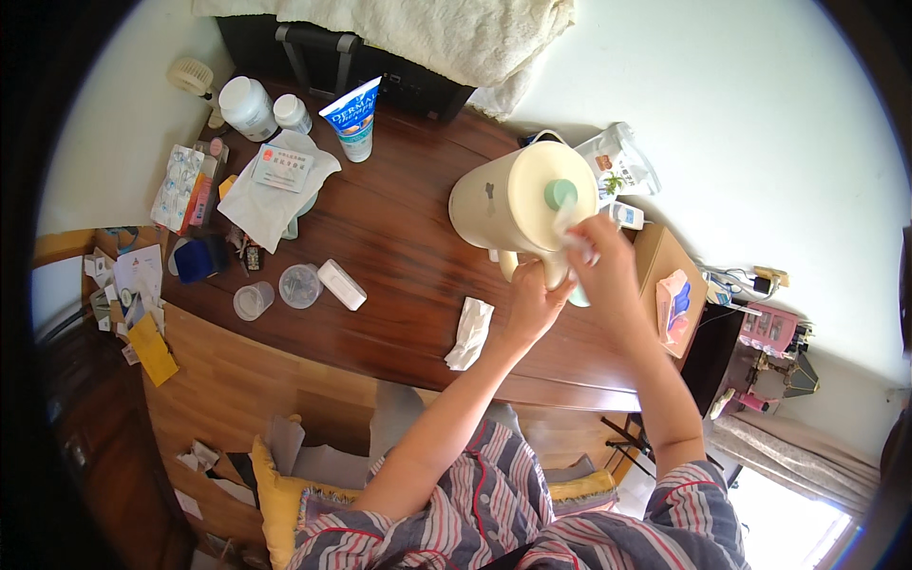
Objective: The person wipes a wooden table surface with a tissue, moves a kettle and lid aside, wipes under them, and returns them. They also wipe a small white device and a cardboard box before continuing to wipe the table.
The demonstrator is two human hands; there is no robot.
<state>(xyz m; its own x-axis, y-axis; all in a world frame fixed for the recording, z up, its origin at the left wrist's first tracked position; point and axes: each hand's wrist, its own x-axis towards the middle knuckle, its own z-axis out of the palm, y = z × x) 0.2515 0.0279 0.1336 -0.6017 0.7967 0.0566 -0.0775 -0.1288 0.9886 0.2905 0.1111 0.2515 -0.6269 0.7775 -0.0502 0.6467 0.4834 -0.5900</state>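
Note:
A cream pitcher-shaped kettle or jug [491, 199] with a round lid [534, 185] and a green lid button [561, 194] is before me, slightly tilted in the view. My left hand [536, 299] grips its handle on the near side. In my right hand [605, 249] is a crumpled white tissue [568, 219], pressed at the lid's edge next to the button; both are blurred. Part of a pale green thing [578, 296] shows behind the hands, too hidden to name. A folded white tissue [470, 333] lies on the wooden table, left of my left forearm.
Clear plastic cups [299, 286] and a white case [343, 285] lie on the table [399, 235]. Farther back stand a blue-white cream tube [356, 121] and white bottles [246, 108]. A card [283, 168] rests on a tissue. A cardboard box [673, 285] stands at right.

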